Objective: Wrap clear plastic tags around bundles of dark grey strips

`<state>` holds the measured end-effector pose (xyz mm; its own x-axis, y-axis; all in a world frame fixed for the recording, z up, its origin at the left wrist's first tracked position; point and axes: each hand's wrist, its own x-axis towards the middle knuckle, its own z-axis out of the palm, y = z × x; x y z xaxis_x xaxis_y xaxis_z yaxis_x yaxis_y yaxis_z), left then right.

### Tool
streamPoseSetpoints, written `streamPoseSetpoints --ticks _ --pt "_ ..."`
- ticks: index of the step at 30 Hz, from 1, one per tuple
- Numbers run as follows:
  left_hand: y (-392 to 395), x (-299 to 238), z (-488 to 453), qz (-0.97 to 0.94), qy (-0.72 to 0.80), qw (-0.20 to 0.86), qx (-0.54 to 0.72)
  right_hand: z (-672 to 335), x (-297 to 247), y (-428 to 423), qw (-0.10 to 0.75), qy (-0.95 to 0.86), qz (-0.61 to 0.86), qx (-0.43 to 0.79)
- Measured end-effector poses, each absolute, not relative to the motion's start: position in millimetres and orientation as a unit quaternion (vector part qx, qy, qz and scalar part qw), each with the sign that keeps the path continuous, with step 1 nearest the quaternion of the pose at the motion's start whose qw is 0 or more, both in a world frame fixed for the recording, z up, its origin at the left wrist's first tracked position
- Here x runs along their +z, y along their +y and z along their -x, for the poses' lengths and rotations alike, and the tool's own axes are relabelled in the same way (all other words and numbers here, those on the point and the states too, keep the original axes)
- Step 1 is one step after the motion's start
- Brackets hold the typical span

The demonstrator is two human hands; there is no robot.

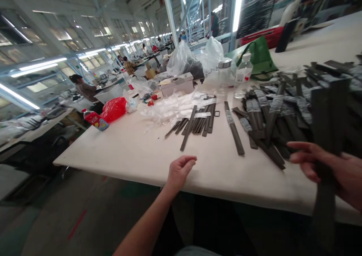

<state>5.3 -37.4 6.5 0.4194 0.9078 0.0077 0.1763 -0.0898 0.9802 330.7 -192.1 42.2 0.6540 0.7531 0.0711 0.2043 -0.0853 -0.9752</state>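
Observation:
My left hand [181, 170] hovers over the table's front edge, its fingers curled and the thumb against them, with nothing visible in it. My right hand [333, 169], at the right edge, is closed round long dark fabric strips [326, 116] that stand tall and hang below it; the index finger points left. Beyond the left hand a row of dark strips [198, 124] lies partly under white paper bands. One single strip [235, 137] with a grey wrapped part lies apart. Left of my right hand spreads a heap of similar banded strips [271, 112].
The pale table [118, 146] carries a white fluffy pile [172, 107], a glass jar [224, 73], a plastic bottle [243, 75], a green bag [258, 58], a red plastic bag [114, 109] and a red drink bottle [94, 119]. A person [85, 90] sits further left.

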Motion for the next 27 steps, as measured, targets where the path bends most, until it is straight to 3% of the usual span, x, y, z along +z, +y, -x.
streamPoseSetpoints --ticks 3,10,15,21,27 --pt "-3.0 10.2 -16.1 -0.683 0.406 0.489 0.361 -295.9 20.3 -184.1 0.57 -0.264 0.675 0.388" --pt "80.5 23.8 -101.5 -0.835 0.367 0.257 0.318 -265.9 -5.4 -187.0 0.512 -0.358 0.725 0.292" --pt "118.2 15.5 -166.1 -0.88 0.401 0.1 0.236 -266.3 -18.6 -190.9 0.523 -0.351 0.731 0.262" --pt "138.0 -1.3 -186.6 -0.866 0.453 0.096 0.19 -264.3 -22.1 -190.6 0.539 -0.35 0.716 0.271" --pt "114.8 -2.4 -166.1 -0.876 0.403 0.144 0.223 -261.9 -18.2 -190.5 0.548 -0.358 0.707 0.267"
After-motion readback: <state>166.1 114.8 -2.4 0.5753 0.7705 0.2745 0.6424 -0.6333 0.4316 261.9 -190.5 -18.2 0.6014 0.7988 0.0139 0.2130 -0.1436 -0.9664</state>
